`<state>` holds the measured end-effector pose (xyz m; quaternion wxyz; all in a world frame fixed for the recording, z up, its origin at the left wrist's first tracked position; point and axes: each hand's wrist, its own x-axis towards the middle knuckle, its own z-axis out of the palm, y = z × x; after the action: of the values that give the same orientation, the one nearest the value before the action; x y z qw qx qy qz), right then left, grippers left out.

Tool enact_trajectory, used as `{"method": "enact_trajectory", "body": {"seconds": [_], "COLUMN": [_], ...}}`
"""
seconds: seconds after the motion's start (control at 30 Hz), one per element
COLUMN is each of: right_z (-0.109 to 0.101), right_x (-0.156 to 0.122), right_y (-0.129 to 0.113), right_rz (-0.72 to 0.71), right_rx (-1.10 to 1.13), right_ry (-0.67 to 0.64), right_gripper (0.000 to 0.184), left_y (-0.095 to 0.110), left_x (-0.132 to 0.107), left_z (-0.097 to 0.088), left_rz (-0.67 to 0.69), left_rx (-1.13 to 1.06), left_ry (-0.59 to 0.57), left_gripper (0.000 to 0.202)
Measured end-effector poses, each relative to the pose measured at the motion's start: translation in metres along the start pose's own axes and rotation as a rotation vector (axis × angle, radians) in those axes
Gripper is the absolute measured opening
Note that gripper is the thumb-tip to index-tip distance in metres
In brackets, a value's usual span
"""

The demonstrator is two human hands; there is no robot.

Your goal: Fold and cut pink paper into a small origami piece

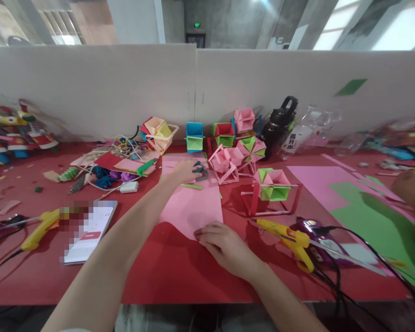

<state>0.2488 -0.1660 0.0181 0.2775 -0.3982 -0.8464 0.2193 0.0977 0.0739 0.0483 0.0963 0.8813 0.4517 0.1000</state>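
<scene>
My left hand reaches over the far part of a pink paper sheet. Its fingers are closed at a pair of scissors with dark handles; the hand hides the rest of the scissors. A thin light-green paper strip lies just below them on the sheet. Nearer to me, my right hand has its fingertips closed at the near edge of the pink sheet, which is slightly raised there.
Several folded-paper wheels on stick frames stand behind and right. A yellow glue gun with cables lies right; another glue gun and a phone lie left. At the right edge is another person's hand.
</scene>
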Motion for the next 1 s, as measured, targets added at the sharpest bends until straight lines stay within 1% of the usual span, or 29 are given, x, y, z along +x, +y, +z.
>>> {"method": "enact_trajectory", "body": {"seconds": [0.1, 0.2, 0.27, 0.37, 0.53, 0.6, 0.7, 0.8, 0.87, 0.97, 1.0], "right_z": [-0.001, -0.001, -0.001, 0.000, 0.000, -0.001, 0.000, 0.001, 0.002, 0.003, 0.003], "right_x": [0.000, 0.001, 0.001, 0.001, 0.001, 0.001, 0.001, 0.000, -0.001, -0.003, -0.003], "right_y": [0.000, -0.001, -0.001, -0.001, -0.002, -0.002, -0.001, 0.000, 0.002, 0.004, 0.005], "right_rz": [0.007, 0.003, 0.006, 0.017, 0.029, 0.025, 0.023, 0.033, 0.044, 0.040, 0.035], "right_rx": [0.001, 0.006, 0.011, 0.021, 0.027, 0.028, 0.032, 0.038, 0.033, 0.006, -0.001], "right_ry": [-0.001, -0.003, -0.001, -0.007, -0.008, -0.008, -0.004, 0.002, 0.002, -0.006, -0.007], "right_gripper": [0.025, 0.026, 0.025, 0.025, 0.025, 0.025, 0.026, 0.025, 0.024, 0.024, 0.024], "left_y": [0.005, 0.009, 0.012, 0.013, 0.009, 0.007, 0.004, 0.000, -0.008, -0.030, -0.041], "left_x": [0.002, 0.002, 0.003, 0.007, 0.015, 0.015, 0.014, 0.013, 0.014, 0.013, 0.010], "left_z": [0.003, 0.004, 0.003, 0.002, -0.001, -0.002, -0.006, -0.019, -0.036, -0.071, -0.083], "left_rz": [0.016, -0.018, -0.048, -0.060, 0.002, 0.021, 0.044, 0.037, 0.022, 0.034, 0.016], "left_rx": [0.011, 0.075, 0.102, 0.092, 0.084, 0.085, 0.093, 0.125, 0.164, 0.277, 0.303], "left_ry": [-0.027, -0.071, -0.097, -0.109, -0.094, -0.070, -0.019, -0.001, 0.005, 0.020, -0.002], "left_gripper": [0.048, 0.070, 0.075, 0.065, 0.050, 0.049, 0.053, 0.066, 0.071, 0.060, 0.057]}}
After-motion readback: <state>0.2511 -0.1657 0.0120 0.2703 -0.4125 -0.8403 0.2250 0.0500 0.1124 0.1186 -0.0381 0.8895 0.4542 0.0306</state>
